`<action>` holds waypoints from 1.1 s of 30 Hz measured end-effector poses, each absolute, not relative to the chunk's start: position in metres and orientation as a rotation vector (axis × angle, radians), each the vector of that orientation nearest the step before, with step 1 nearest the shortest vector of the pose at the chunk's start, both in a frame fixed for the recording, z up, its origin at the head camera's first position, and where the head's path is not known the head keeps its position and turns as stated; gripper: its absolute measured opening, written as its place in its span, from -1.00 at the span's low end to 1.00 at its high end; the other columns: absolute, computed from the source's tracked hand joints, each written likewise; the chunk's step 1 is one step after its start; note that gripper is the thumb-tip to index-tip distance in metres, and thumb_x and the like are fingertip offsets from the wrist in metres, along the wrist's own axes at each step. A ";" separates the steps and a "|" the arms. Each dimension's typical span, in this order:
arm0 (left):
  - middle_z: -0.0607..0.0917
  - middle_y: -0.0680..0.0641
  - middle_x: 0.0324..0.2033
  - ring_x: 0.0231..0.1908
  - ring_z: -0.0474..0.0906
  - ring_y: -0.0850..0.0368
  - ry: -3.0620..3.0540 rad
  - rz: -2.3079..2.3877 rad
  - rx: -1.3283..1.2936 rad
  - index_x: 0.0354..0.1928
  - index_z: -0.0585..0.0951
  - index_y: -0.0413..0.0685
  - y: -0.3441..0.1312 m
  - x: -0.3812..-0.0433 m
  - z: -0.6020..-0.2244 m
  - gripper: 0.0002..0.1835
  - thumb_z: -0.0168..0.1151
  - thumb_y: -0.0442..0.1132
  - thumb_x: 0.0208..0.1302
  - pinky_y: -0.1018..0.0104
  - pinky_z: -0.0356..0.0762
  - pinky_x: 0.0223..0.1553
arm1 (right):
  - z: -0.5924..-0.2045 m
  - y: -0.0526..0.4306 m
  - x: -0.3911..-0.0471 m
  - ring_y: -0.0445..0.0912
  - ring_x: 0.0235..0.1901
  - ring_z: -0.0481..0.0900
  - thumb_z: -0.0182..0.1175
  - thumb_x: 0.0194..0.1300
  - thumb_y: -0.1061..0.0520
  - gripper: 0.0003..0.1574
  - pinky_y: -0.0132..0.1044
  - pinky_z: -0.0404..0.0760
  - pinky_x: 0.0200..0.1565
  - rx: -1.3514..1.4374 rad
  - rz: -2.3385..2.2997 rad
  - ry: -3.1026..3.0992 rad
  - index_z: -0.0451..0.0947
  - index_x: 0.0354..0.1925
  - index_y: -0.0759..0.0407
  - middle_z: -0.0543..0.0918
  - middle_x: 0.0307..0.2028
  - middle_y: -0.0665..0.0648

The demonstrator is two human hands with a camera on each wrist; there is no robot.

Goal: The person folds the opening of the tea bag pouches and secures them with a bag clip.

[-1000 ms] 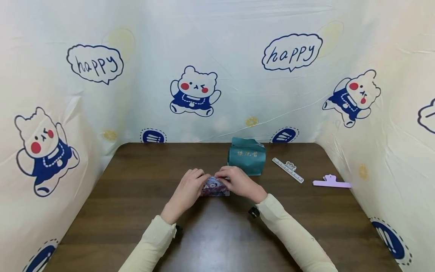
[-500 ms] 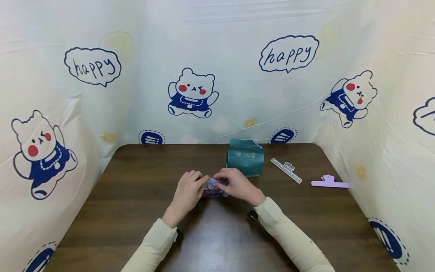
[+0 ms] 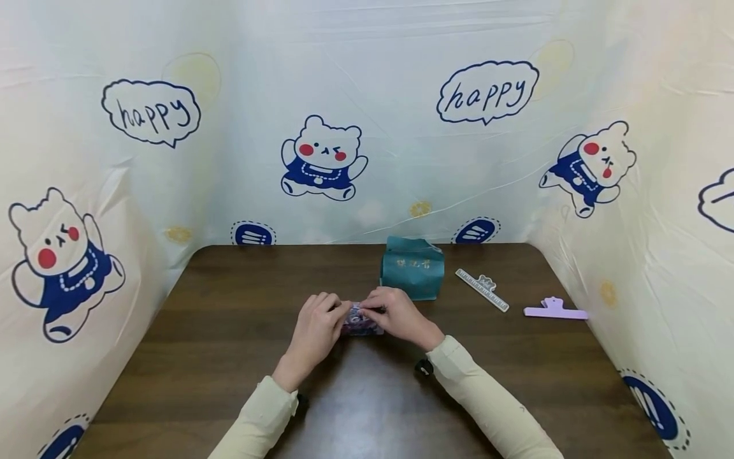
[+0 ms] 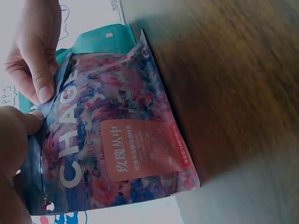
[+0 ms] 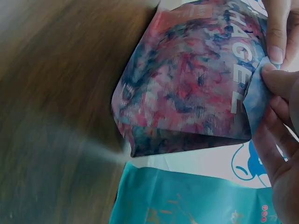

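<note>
A stand-up tea pouch (image 3: 362, 324) with a pink and blue floral print stands on the table between the hands. White letters and a salmon label show on the pouch (image 4: 107, 98) in the left wrist view. My left hand (image 3: 317, 324) pinches its top edge on the left. With thumb and fingers, my right hand (image 3: 401, 315) pinches the same edge on the right. In the right wrist view, a pale blue strip at the pouch's (image 5: 187, 79) top corner is bent over under the right thumb.
A teal pouch (image 3: 411, 271) with gold lettering stands just behind the right hand. Further right lie a white ruler-shaped clip (image 3: 483, 290) and a lilac clip (image 3: 555, 310). Printed cloth hangs around the brown table (image 3: 258, 274).
Both hands keep their pinch on the pouch's top edge, with only small finger movements. The whole head view has shifted slightly, and the clips and teal pouch lie as before.
</note>
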State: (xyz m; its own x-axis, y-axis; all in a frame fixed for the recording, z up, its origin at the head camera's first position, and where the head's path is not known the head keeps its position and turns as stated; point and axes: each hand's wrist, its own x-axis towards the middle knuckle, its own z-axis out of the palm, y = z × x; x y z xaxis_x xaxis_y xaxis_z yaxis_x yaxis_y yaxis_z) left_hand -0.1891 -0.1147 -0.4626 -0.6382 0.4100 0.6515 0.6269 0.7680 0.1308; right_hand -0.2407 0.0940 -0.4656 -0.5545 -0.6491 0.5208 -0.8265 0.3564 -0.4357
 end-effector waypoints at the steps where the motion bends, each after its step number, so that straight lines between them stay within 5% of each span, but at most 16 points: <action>1: 0.54 0.02 -0.45 -0.42 0.41 0.11 -2.347 -0.463 -0.772 -0.19 0.71 -0.03 -0.115 -0.189 -0.462 -0.84 0.28 -0.27 0.18 0.26 0.33 -0.35 | -0.466 0.093 -0.241 -0.36 -0.38 0.49 0.26 0.21 0.11 -0.84 -0.54 0.51 -0.30 1.330 0.977 -2.342 0.71 -0.22 0.02 0.64 -0.38 -0.13; 33: 0.55 0.02 -0.47 -0.40 0.41 0.10 -2.364 -0.454 -0.793 -0.26 0.70 -0.02 -0.115 -0.187 -0.462 -0.90 0.29 -0.29 0.17 0.28 0.26 -0.36 | -0.456 0.103 -0.241 -0.33 -0.33 0.50 0.18 0.24 0.26 -0.68 -0.49 0.52 -0.30 1.474 1.025 -2.488 0.64 -0.05 0.04 0.63 -0.27 -0.08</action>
State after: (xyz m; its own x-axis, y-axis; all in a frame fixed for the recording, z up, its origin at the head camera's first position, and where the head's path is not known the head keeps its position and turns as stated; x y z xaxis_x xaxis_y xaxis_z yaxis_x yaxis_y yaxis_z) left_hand -0.1871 -0.1150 -0.4616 -0.6428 0.4292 0.6344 0.6336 0.7634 0.1255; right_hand -0.2410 0.1033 -0.4555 -0.5361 -0.7536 0.3804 -0.8029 0.3160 -0.5054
